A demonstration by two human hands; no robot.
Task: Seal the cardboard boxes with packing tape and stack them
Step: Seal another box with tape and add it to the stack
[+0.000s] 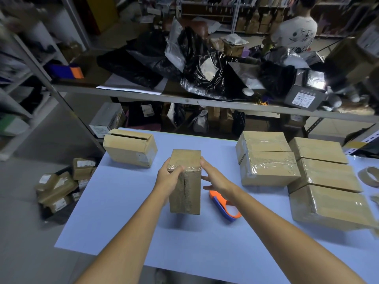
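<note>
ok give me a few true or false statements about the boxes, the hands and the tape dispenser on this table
1. The left hand grips the upright box near its top. True.
2. The right hand holds the tape dispenser. False: the dispenser lies on the blue table, and the right hand is open beside the upright box.
3. The far-left box is taped shut. False: its top flaps show an open gap.
4. Several taped boxes sit on the table's right side. True.

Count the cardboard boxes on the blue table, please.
7: an open-flap box at back left, an upright box in the centre, five taped boxes on the right. More may be hidden beneath these.
</note>
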